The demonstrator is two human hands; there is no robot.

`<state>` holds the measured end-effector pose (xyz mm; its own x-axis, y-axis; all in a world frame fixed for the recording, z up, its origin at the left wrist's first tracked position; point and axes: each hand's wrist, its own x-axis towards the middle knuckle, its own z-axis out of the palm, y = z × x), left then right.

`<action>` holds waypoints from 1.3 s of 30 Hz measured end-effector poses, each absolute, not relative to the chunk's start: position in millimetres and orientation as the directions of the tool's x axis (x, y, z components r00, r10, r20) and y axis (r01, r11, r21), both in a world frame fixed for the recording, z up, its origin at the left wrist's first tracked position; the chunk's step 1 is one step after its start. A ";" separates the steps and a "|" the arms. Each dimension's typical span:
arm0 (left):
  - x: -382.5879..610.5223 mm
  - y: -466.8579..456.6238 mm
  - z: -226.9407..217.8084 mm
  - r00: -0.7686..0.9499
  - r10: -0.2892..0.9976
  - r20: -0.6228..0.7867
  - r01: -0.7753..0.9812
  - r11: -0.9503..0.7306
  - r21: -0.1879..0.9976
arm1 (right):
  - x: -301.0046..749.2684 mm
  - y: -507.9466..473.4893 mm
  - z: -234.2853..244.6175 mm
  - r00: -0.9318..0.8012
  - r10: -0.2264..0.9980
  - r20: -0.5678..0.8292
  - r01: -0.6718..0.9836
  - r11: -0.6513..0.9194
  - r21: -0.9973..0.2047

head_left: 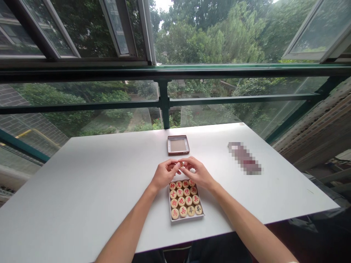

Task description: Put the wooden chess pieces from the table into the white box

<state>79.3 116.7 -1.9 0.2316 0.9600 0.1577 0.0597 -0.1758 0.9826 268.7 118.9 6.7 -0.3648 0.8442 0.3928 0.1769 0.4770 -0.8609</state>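
A small square box [186, 218] lies on the white table [95, 182], filled with several round wooden chess pieces [184, 199] marked with red characters. Just beyond the box, my left hand [163, 173] and my right hand [197, 171] meet fingertip to fingertip. Both pinch one round wooden piece [181, 164] held between them above the table. The fingers of each hand are curled in.
The box's lid [178, 145] lies upturned farther back on the table. A blurred-out oblong item [244, 157] sits to the right. A green railing [164, 98] with glass panels runs behind the table, with open windows and trees beyond.
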 end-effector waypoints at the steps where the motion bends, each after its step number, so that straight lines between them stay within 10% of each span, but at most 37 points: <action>1: 79.3 116.4 -1.6 0.238 0.958 0.162 0.064 -0.182 0.981 | 268.6 119.1 6.9 -0.356 0.856 0.375 0.165 0.452 -0.876; 24: 64.2 119.8 3.4 0.133 0.917 0.376 0.540 -0.385 0.748 | 299.2 3.2 35.0 -0.291 0.954 0.069 0.411 0.190 -0.892; 39: 59.2 124.7 0.4 0.072 0.906 0.416 0.572 -0.379 0.728 | 281.4 -17.8 8.8 -0.278 0.938 0.205 0.581 0.334 -0.742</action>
<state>59.2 124.7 0.4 0.0719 0.9064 0.4162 0.5715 -0.3794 0.7276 281.4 -17.8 8.8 -0.2783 0.9384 0.2046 0.5811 0.3341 -0.7421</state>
